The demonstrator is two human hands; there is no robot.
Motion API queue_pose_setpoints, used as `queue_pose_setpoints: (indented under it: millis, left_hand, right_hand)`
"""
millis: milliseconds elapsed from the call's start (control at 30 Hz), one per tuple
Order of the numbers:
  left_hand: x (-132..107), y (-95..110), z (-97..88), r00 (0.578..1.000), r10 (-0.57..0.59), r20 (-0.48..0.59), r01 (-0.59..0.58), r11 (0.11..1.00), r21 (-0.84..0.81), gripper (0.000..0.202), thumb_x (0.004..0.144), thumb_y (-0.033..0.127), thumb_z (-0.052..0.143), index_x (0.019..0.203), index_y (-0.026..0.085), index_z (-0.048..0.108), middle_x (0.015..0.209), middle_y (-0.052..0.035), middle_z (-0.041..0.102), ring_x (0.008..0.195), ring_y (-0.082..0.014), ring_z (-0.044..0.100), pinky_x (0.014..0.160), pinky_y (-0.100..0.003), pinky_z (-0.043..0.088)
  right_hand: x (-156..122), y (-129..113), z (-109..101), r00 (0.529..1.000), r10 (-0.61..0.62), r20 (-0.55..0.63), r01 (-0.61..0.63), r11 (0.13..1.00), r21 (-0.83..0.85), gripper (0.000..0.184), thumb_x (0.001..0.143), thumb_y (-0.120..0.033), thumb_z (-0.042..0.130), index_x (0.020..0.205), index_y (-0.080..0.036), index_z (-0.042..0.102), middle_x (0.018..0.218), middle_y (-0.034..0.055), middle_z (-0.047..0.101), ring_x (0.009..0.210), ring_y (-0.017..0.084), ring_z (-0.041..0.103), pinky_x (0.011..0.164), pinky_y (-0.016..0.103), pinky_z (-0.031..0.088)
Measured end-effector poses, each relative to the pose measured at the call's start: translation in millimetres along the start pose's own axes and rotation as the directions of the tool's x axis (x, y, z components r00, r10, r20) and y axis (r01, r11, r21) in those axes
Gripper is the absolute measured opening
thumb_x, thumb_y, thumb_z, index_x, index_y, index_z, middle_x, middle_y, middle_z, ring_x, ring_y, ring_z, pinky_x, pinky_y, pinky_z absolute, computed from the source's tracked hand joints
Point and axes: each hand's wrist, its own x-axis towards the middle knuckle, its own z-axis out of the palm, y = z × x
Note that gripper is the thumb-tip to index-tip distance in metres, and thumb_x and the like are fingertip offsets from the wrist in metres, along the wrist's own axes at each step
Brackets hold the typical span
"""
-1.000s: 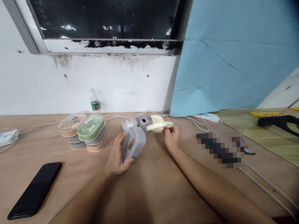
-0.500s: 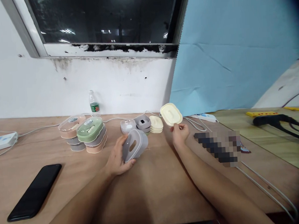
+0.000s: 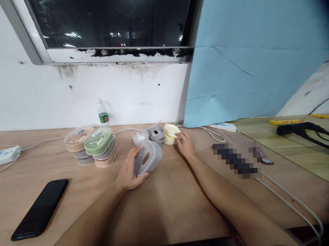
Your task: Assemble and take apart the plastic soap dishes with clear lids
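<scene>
My left hand [image 3: 130, 171] grips a grey lunch box [image 3: 155, 157] tilted on its side, with an oval opening facing me. My right hand [image 3: 186, 145] reaches to a stack of cream lids [image 3: 169, 140], fingertips pinching the near right edge of the top lid [image 3: 172, 130], which sits askew on the others. Left of that stack are a grey round-cornered box [image 3: 156, 131] and a clear lid [image 3: 140, 136]. Their lower parts are partly hidden behind the box in my left hand.
Stacked lunch boxes with a green one [image 3: 98, 142] and a pink one [image 3: 78, 139] on top stand at the left. Around them are a water bottle [image 3: 103, 115], a black phone [image 3: 40, 208], power strips [image 3: 3, 156] and white cables. A blurred dark object [image 3: 235, 161] lies right.
My right hand has lowered the cream lid from upright in the air down and left onto the stack. The left hand holds the grey box almost unchanged.
</scene>
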Motion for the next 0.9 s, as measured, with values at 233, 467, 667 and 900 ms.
queue_pose_setpoints:
  millis: [233, 467, 667, 900]
  left_hand:
    - [1, 1, -0.1, 1.000, 0.001, 0.001, -0.001, 1.000, -0.002, 0.080, 0.079, 0.045, 0.060, 0.144, 0.020, 0.022, 0.142, -0.0181, 0.035, 0.133, -0.0351, 0.035, 0.107, -0.054, 0.031]
    - [-3, -3, 3.9, 0.993, -0.013, -0.117, 0.015, 1.000, 0.018, 0.078, 0.085, 0.055, 0.048, 0.147, 0.019, 0.017, 0.145, -0.0178, 0.028, 0.135, -0.0388, 0.028, 0.109, -0.055, 0.027]
    - [-8, -8, 12.1, 0.954, -0.102, -0.283, 0.079, 0.993, -0.092, 0.079, 0.088, 0.066, 0.030, 0.149, 0.020, 0.011, 0.151, -0.0156, 0.022, 0.137, -0.0368, 0.029, 0.110, -0.052, 0.029]
    - [-10, -10, 16.3, 0.935, -0.215, -0.281, 0.172, 0.970, -0.170, 0.073, 0.089, 0.066, 0.020, 0.146, 0.020, 0.016, 0.139, -0.0152, 0.041, 0.126, -0.0321, 0.044, 0.099, -0.048, 0.041]
  right_hand:
    - [-4, -2, 3, 0.997, -0.047, 0.065, 0.049, 0.999, -0.022, 0.028, 0.083, -0.019, 0.049, 0.102, -0.016, 0.069, 0.103, 0.0104, 0.062, 0.098, 0.025, 0.058, 0.089, 0.042, 0.048]
    - [-7, -35, -8, 0.994, -0.092, -0.054, 0.093, 0.995, 0.019, 0.025, 0.088, -0.026, 0.049, 0.106, -0.018, 0.066, 0.101, 0.0108, 0.062, 0.095, 0.024, 0.060, 0.087, 0.043, 0.050]
    - [-41, -103, 2, 0.822, -0.557, 0.121, 0.532, 0.826, 0.186, 0.028, 0.084, -0.036, 0.061, 0.110, -0.025, 0.063, 0.103, 0.0098, 0.064, 0.093, 0.023, 0.062, 0.082, 0.040, 0.055]
    - [-64, -165, 24, 0.620, -0.760, 0.196, 0.664, 0.641, 0.384, 0.028, 0.090, -0.016, 0.042, 0.111, -0.020, 0.060, 0.110, 0.0101, 0.064, 0.095, 0.018, 0.062, 0.079, 0.031, 0.056]
